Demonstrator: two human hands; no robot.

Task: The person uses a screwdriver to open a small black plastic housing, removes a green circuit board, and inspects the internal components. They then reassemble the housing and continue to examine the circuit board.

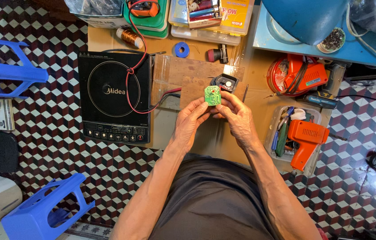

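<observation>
Green, a small circuit board [213,95] is pinched at its lower edges between the fingertips of the left hand [191,119] and the right hand [238,118], held above the middle of the low wooden table [254,80]. Just beyond the board a black casing [224,82] is seen on the table; a black induction cooker [114,96] lies at the left edge, and an orange power tool [305,138] in a tray near the right edge.

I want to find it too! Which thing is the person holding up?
Start at the big black induction cooker, then look right to both hands. Pinched in their fingertips is a small circuit board, the only bright green square there, with red marks.
</observation>
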